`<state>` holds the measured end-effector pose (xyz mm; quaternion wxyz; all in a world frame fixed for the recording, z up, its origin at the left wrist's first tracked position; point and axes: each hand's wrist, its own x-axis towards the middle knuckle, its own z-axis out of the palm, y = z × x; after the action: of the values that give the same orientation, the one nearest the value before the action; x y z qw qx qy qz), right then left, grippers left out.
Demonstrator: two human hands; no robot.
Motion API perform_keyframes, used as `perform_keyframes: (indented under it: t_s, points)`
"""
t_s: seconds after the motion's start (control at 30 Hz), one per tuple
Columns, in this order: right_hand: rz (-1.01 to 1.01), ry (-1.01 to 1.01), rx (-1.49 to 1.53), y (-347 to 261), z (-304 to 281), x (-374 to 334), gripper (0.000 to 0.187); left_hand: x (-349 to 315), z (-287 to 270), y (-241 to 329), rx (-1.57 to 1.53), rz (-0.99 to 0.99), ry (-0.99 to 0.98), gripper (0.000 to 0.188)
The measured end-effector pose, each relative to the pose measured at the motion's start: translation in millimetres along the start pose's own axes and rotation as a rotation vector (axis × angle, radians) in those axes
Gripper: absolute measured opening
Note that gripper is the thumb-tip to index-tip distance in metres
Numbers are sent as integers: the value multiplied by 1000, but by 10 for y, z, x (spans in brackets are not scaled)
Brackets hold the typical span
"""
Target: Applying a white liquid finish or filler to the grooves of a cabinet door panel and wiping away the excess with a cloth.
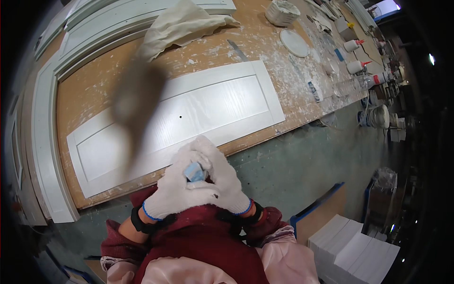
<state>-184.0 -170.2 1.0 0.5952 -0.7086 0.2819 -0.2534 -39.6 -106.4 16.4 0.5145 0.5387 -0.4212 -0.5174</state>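
Both my hands wear white knit gloves with blue-trimmed cuffs and are drawn together in front of my body. My left hand (171, 191) and my right hand (223, 182) close around a small pale-blue and white piece (193, 172); its kind is not clear, and the fingers hide part of it. Just beyond the gloves lies a white cabinet door panel (208, 102) with a raised frame, a slightly curved far edge and a small dark hole. It rests flat on the paint-spattered workbench (257, 42).
A large blurred brown shape (137, 94) hangs close to the camera, covering part of the panel. At the back are a cloth (184, 26), a tub (282, 13), a round lid (294, 43) and a scraper (237, 50). Red-tipped bottles (353, 45) stand right; stacked white boards (350, 248) stand lower right.
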Motion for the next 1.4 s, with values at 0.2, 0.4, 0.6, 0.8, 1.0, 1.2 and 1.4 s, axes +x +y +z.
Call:
perform_keyframes:
  t_s: [0.2,0.4,0.6,0.8,1.0,1.2,1.4]
  points:
    - [261,239,385,74,-399,-328,74,69,-116,73,474,214,-81,71]
    - [352,650,-308,194,-1219,-434,44,167,-245,-113,1058,275,45,56]
    - [239,757,-660,314,-1650,-279,42,148,-261,-246,1116,283,142,57]
    - [211,655,-722,423,-1789,-190,38,165,-271,-185,1148,229,130,53]
    - [162,638,-761,395,-1772,-74,34,159,-259,-202,1161,189,144,54]
    - [120,709,-784,447,-1840,-111,35,185,-232,-177,1178,197,148,55]
    - [194,700,-872,388,-1833,-46,34,182,-257,-163,1197,209,150,54]
